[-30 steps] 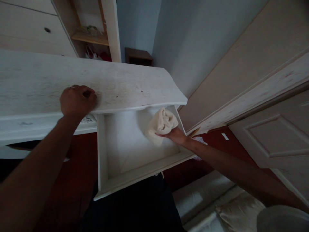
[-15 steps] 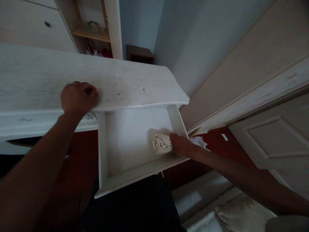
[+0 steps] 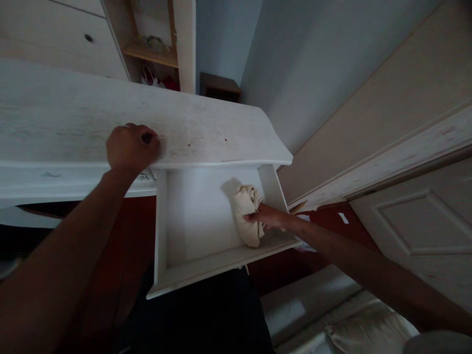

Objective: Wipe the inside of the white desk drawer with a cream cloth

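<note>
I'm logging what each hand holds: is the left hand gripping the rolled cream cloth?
No, the right hand holds the rolled cream cloth, while the left hand is curled at the white tabletop.

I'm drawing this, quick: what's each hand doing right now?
Left hand: loosely closed, against the worn white tabletop; nothing visible in it.
Right hand: holding the rolled cream cloth bundle.

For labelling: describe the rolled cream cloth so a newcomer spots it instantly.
Find the long, scuffed white dresser top, then the open white rectangular drawer below its right end. At that drawer's right side, the bare right hand grips the rolled cream cloth, whose folds stand out against flat white surroundings.
</note>
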The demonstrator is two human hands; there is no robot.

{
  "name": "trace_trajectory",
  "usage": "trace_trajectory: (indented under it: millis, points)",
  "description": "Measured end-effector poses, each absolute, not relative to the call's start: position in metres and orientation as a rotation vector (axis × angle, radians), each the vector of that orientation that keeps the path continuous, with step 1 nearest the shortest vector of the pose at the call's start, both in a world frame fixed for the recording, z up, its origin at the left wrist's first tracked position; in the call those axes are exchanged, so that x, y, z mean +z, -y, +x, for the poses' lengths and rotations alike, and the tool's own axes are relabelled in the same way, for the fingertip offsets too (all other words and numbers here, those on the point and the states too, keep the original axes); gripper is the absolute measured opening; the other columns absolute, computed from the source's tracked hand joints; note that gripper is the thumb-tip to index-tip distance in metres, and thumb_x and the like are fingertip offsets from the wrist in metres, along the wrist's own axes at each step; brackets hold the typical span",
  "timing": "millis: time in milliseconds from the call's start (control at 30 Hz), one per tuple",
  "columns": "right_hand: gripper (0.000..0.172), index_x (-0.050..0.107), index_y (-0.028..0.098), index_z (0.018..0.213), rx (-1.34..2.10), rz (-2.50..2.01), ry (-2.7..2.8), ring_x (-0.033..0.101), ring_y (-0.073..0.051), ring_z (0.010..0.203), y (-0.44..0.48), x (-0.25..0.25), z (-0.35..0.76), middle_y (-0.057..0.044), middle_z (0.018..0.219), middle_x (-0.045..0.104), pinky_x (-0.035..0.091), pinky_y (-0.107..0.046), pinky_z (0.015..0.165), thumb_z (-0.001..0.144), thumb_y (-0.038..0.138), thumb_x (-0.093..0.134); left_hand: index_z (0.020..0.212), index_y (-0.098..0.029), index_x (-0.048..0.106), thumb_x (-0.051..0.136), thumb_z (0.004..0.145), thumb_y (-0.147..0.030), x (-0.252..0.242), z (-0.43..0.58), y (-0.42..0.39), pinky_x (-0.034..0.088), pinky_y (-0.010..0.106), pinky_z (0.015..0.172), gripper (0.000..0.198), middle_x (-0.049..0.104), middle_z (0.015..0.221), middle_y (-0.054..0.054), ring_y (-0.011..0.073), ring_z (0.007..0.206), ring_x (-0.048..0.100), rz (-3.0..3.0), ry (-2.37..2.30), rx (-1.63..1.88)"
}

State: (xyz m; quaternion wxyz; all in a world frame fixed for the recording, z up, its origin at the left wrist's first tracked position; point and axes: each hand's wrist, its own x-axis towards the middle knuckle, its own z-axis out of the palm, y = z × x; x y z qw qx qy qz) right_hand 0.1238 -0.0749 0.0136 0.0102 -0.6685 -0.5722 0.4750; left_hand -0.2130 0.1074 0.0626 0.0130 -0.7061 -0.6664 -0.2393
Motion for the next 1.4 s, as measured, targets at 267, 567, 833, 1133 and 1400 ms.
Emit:
trace_trajectory:
  millis: [267, 567, 833, 1133, 1400]
  points:
    - [0.044, 0.057, 0.018, 0.125, 0.857, -1.883, 1.889, 0.063, -0.029, 0.114, 0.061, 0.009, 0.055, -0.014, 0.124, 0.068, 0.051, -0.040, 0.094, 0.092, 0.046, 0.063, 0.114, -0.014, 0.074, 0.044, 0.087, -0.037, 0.063, -0.214, -0.108, 0.047, 0.040, 0.087, 0.047, 0.071, 0.112, 0.016, 0.0287, 0.102, 0.061, -2.231, 2.074, -0.720]
    - [0.052, 0.047, 0.015, 0.139, 0.270, -1.457, 2.449, 0.054, -0.031, 0.120, 0.045, 0.005, -0.022, -0.017, 0.135, 0.059, 0.041, -0.047, 0.106, 0.089, 0.028, 0.057, 0.106, -0.021, 0.075, 0.044, 0.085, -0.036, 0.059, -0.214, -0.110, 0.048, 0.040, 0.088, 0.041, 0.072, 0.108, 0.014, 0.0312, 0.104, 0.063, -2.212, 2.080, -0.781]
    - [0.054, 0.034, 0.010, 0.148, 0.508, -1.911, 2.061, 0.061, -0.032, 0.115, 0.001, 0.013, -0.034, -0.021, 0.133, 0.059, 0.052, -0.046, 0.096, 0.099, 0.031, 0.040, 0.104, -0.020, 0.075, 0.046, 0.084, -0.033, 0.056, -0.216, -0.112, 0.047, 0.043, 0.090, 0.038, 0.072, 0.106, 0.015, 0.0319, 0.105, 0.062, -2.245, 2.043, -0.820]
    - [0.064, 0.029, 0.013, 0.154, 0.492, -1.530, 2.191, 0.058, -0.029, 0.113, 0.031, 0.012, -0.060, -0.018, 0.131, 0.056, 0.054, -0.044, 0.097, 0.095, 0.030, 0.046, 0.103, -0.018, 0.075, 0.045, 0.086, -0.033, 0.058, -0.215, -0.110, 0.047, 0.042, 0.086, 0.037, 0.072, 0.106, 0.016, 0.0327, 0.103, 0.062, -2.244, 2.045, -0.830]
    - [0.064, 0.041, 0.030, 0.150, 0.015, -1.171, 2.537, 0.044, -0.032, 0.129, 0.042, 0.032, -0.062, -0.014, 0.142, 0.048, 0.043, -0.057, 0.107, 0.090, 0.012, 0.056, 0.102, -0.018, 0.074, 0.046, 0.086, -0.032, 0.054, -0.216, -0.114, 0.047, 0.043, 0.088, 0.035, 0.072, 0.105, 0.016, 0.0313, 0.102, 0.062, -2.249, 2.036, -0.860]
